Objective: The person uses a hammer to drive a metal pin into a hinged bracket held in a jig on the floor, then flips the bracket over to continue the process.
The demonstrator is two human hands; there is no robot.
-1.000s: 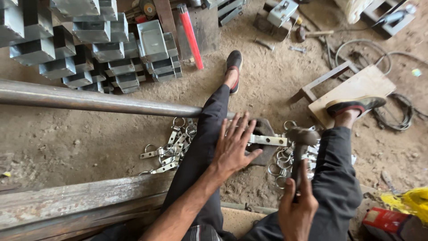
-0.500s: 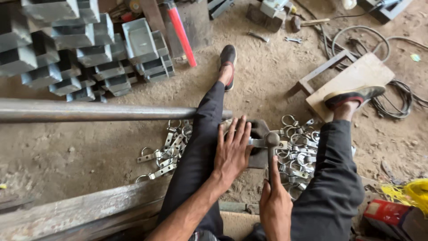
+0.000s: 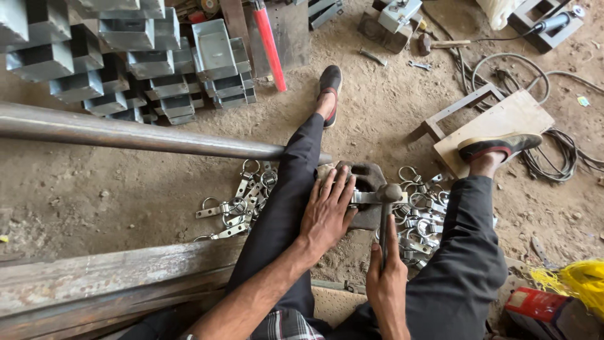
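Sat on the dirt floor point(image 3: 126, 189), legs spread, dark trousers. My left hand point(image 3: 327, 211) lay flat, fingers point(image 3: 336, 186) spread out straight, palm down, pressing a flat metal strap piece point(image 3: 363, 198) onto the dark iron block point(image 3: 365, 179) between my legs. Nothing gripped in that hand, only held down.

My right hand point(image 3: 385, 283) was curled tight around the handle of a hammer point(image 3: 385, 217), thumb up along the shaft. The hammer head point(image 3: 389, 192) sat right on the strap piece, at the block's right edge, touching or just about; hard to tell which.

The block rested on the ground between my knees, just in front of the end of a long steel pipe point(image 3: 138, 135) that ran in from the left, passing under my left leg.

Left pile of bright metal clamps point(image 3: 242, 201) lay on the floor just beside my left thigh. Right pile of clamps point(image 3: 421, 214) lay against my right leg, near the block.

Further out: stacked grey metal boxes point(image 3: 126, 56) upper left, a red-handled tool point(image 3: 269, 44) leaning near them, a wooden board point(image 3: 497, 123) under my right shoe point(image 3: 497, 146), black cables point(image 3: 553, 157) beside it. Rough wooden beam point(image 3: 107, 277) lower left. Yellow rope point(image 3: 576, 283) lower right.
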